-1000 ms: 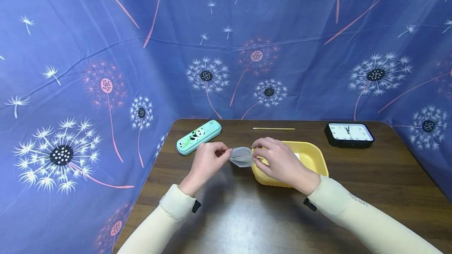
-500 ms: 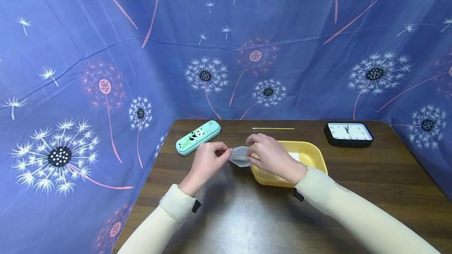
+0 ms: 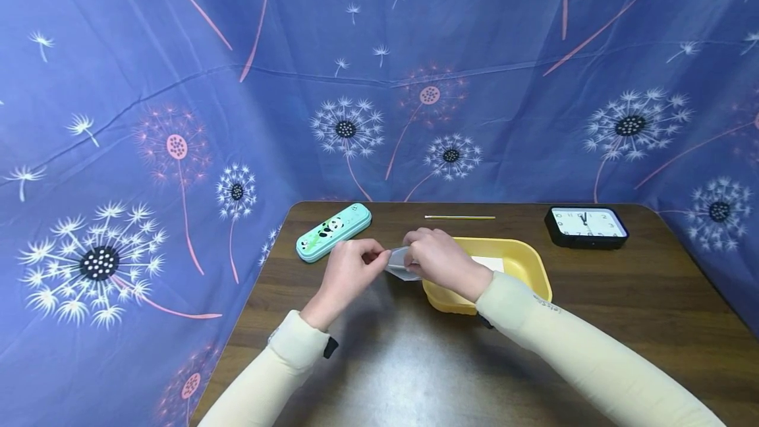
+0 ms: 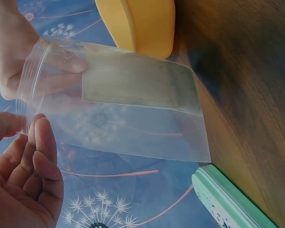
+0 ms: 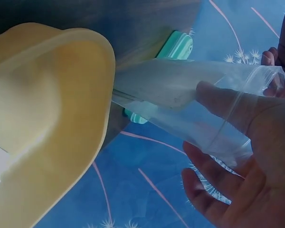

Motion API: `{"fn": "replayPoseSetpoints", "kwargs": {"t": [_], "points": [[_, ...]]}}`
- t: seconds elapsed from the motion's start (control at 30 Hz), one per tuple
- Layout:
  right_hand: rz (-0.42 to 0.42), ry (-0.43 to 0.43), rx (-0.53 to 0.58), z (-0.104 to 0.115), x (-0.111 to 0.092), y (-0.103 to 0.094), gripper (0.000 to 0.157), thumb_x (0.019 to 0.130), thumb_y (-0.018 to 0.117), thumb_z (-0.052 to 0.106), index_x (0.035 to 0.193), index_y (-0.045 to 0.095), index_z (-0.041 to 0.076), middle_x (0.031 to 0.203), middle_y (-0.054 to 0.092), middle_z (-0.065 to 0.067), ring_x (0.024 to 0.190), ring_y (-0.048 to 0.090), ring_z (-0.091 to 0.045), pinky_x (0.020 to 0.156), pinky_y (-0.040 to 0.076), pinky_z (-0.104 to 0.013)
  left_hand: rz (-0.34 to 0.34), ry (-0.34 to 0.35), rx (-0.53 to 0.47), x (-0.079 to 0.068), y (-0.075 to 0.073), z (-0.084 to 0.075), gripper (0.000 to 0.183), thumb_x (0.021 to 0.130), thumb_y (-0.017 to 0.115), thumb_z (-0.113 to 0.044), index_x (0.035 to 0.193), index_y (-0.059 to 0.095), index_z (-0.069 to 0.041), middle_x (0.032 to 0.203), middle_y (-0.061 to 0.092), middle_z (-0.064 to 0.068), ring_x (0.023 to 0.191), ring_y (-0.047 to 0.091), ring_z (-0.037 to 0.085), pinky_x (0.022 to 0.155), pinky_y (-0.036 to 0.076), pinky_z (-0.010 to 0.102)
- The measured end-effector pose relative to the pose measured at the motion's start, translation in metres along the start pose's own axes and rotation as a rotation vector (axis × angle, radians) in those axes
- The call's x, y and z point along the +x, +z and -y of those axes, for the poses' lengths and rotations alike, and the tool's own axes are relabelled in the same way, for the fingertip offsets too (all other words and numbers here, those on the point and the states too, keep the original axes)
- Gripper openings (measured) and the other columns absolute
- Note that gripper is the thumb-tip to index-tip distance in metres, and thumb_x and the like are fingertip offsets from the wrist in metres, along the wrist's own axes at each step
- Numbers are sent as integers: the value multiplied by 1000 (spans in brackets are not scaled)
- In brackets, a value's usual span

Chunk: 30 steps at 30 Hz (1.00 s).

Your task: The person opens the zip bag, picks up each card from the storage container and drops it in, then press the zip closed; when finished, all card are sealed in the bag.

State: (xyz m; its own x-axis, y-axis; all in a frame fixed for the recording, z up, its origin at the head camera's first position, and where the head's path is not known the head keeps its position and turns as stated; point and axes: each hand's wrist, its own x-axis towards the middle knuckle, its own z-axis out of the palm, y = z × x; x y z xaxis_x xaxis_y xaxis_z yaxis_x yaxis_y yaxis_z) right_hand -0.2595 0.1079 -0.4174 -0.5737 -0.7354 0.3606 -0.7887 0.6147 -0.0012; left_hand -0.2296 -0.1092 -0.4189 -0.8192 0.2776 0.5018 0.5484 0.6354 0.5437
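Note:
A clear zip bag (image 4: 133, 135) hangs between my hands, with a flat, greyish rectangular sheet (image 4: 137, 85) inside it; what kind of sheet I cannot tell. My left hand (image 3: 353, 270) pinches the bag's zip edge between thumb and fingertips. At the bag's mouth is my right hand (image 3: 445, 259). Its thumb (image 5: 221, 99) extends within the bag's outline, its tip by the sheet's near edge, and the other fingers are fairly straight below. Under the right hand stands a yellow basin (image 3: 528, 269) holding a white piece of paper (image 3: 489, 263).
A mint-green panda pencil case (image 3: 333, 232) lies at the table's back left. Behind the basin is a thin yellow pencil (image 3: 460, 217). A black-framed clock (image 3: 586, 226) stands at the back right of the wooden table (image 3: 628, 321). A blue patterned cloth (image 3: 510, 97) hangs beyond.
My right hand has moved left, from the basin's side of the bag to its mouth, covering more of it. The left hand keeps its pinch in the same place.

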Motion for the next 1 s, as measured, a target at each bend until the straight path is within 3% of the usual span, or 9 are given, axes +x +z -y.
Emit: {"fn": "replayPoseSetpoints", "kwargs": {"t": [0.23,0.47,0.77,1.0], "points": [[-14,-23,-14,0,-3,2,17,78,88,7,74,81,22,94,74,-1,81,64,-24,62,48,-38,-5,6,8,-1,0,-1,12,92,77,-15,81,78,-18,68,66,-15,58,57,-1,53,48,25],[-28,-32,-11,0,-5,4,17,79,87,6,74,80,21,95,73,-1,82,64,-23,62,47,-38,-11,11,8,-2,-1,-2,13,92,77,-14,80,77,-18,68,66,-15,58,57,-1,53,48,25],[-104,-47,19,0,-15,-7,11,82,88,9,83,81,18,101,73,-3,90,66,-24,72,54,-42,-8,0,11,-2,-2,-1,12,92,77,-15,80,78,-19,67,64,-17,58,57,-1,54,48,26],[-177,-30,44,0,-26,-20,9,86,85,10,91,79,14,99,72,1,91,67,-19,79,56,-38,-16,4,13,-2,-3,0,12,92,77,-16,80,77,-19,67,64,-17,57,56,0,54,48,25]]}}
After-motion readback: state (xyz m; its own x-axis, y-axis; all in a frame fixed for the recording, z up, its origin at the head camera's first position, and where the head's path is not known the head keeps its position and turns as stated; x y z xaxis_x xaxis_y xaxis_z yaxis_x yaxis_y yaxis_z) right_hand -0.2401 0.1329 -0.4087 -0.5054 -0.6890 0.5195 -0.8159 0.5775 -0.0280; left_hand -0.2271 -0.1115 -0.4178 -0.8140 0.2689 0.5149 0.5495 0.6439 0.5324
